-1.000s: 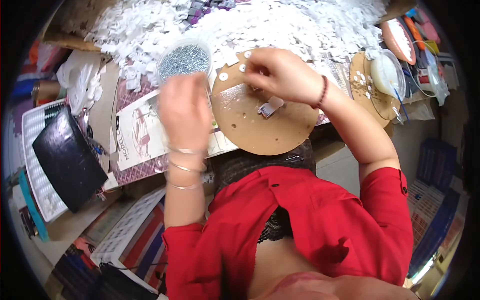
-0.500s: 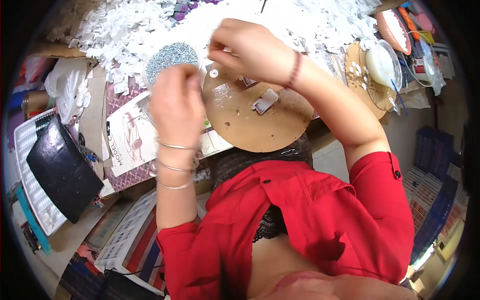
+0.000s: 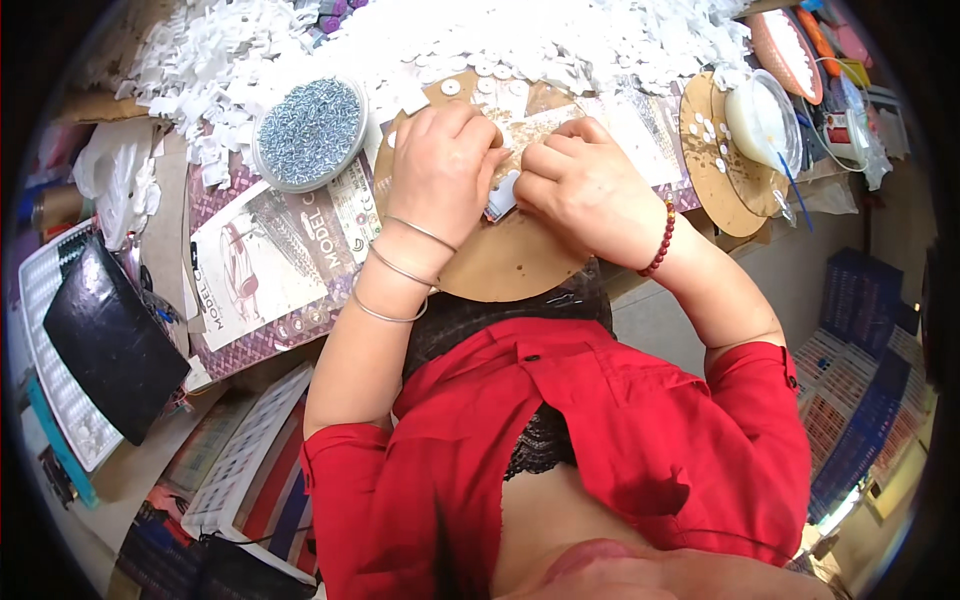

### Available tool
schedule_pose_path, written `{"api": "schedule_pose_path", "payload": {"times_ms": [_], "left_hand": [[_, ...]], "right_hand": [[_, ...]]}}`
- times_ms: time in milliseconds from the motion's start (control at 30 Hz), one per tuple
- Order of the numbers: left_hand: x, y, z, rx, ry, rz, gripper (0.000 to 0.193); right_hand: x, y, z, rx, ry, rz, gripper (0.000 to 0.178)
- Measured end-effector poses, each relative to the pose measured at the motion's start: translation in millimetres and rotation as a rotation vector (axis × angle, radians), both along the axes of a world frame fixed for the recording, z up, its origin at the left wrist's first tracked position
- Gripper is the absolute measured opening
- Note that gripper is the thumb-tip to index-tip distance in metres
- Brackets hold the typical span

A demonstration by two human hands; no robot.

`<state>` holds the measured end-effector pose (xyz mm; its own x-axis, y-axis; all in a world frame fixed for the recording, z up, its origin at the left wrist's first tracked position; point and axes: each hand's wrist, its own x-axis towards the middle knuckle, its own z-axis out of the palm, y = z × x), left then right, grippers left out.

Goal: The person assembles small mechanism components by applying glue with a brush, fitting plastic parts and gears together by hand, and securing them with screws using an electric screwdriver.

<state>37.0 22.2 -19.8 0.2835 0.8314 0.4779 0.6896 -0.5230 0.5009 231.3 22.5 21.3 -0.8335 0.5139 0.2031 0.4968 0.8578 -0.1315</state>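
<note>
Both my hands are over a round brown board [image 3: 515,272] at the table's near edge. My left hand [image 3: 445,172], with metal bangles on the wrist, has its fingers curled and thumb drawn in; its fingertips are partly hidden. Close to its right, my right hand [image 3: 585,185], wearing a red bead bracelet, is also closed with fingertips turned inward. What either hand pinches is too small or hidden to name. A small white plastic part [image 3: 503,196] shows between the hands on the board, partly covered by my right fingers. A round white disc [image 3: 451,87] lies beyond my left hand.
A clear tub of small silvery screws [image 3: 312,132] stands left of the board. White plastic pieces [image 3: 205,70] are heaped across the back. At the right are a second brown board [image 3: 738,222] and a tub of white paste [image 3: 757,125]. A white crate [image 3: 60,340] stands far left.
My left hand has moved right, away from the screw tub and onto the board. My right hand has come down and nearer to me. The hands are now close together over the white part.
</note>
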Motion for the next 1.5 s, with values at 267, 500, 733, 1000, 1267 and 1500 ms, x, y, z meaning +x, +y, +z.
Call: {"api": "schedule_pose_path", "payload": {"times_ms": [267, 500, 733, 1000, 1267, 1500], "left_hand": [[3, 3, -1, 0.035, 0.068, 0.004, 0.011], [-2, 3, -4, 0.002, 0.041, -0.026, 0.01], [-17, -41, 15, -0.153, -0.097, -0.03, 0.02], [-2, -57, -3, -0.004, -0.002, -0.027, 0.013], [4, -62, -7, 0.065, 0.0, 0.038, 0.011], [-1, -63, -5, -0.006, -0.158, 0.249, 0.026]], "right_hand": [[-2, 3, 0, -0.006, -0.04, -0.034, 0.008], [16, 7, -3, -0.23, 0.207, -0.287, 0.008], [8, -8, -20, -0.407, 0.443, -0.168, 0.008], [4, -9, -41, -0.577, 0.585, -0.255, 0.011], [6, -10, -45, -0.63, 0.629, -0.32, 0.011], [8, -9, -46, -0.588, 0.633, -0.303, 0.01]]}}
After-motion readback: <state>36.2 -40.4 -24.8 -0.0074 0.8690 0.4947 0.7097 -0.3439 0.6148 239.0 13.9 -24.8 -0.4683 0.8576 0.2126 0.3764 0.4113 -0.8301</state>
